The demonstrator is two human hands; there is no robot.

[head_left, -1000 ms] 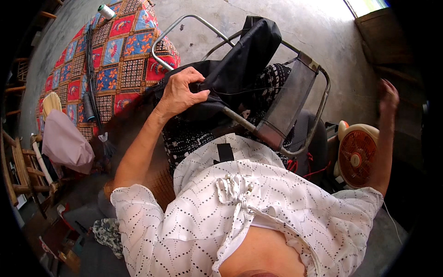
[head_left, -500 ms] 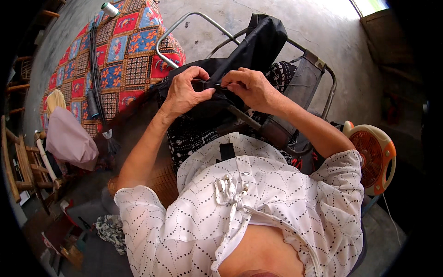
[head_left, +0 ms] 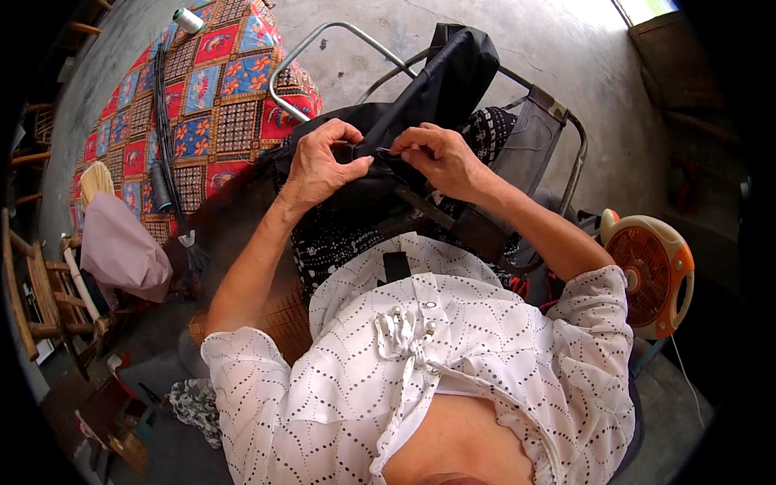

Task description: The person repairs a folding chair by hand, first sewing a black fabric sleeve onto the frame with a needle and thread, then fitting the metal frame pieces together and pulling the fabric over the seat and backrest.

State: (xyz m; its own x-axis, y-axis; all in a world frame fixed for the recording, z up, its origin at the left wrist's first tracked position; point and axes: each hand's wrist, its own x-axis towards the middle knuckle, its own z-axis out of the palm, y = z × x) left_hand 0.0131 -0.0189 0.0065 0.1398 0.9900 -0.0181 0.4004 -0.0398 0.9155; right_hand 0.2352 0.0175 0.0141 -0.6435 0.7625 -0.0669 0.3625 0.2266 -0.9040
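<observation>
A black cloth (head_left: 453, 77) lies over my lap and a metal-framed folding chair, with one part rising in a long fold. My left hand (head_left: 322, 164) grips the cloth's near edge, thumb and fingers bent round it. Close on its right, my right hand (head_left: 440, 158) is closed in a pinch at the same edge. Between its fingertips shows a thin, shiny sliver that looks like a needle (head_left: 385, 150); most of it is hidden by fingers and dark cloth.
Left, a patterned cloth (head_left: 238, 121) carries a white thread spool (head_left: 188, 21), a dark spool (head_left: 160, 187) and a bundle of black strands (head_left: 164, 105). The chair's metal tube (head_left: 279, 85) stands beyond my hands. An orange-and-white fan (head_left: 647, 275) sits right, wooden stools (head_left: 48, 283) left.
Both hands stay at the same cloth edge. The right fingers have shifted slightly, and the cloth and chair sit a little further left in view.
</observation>
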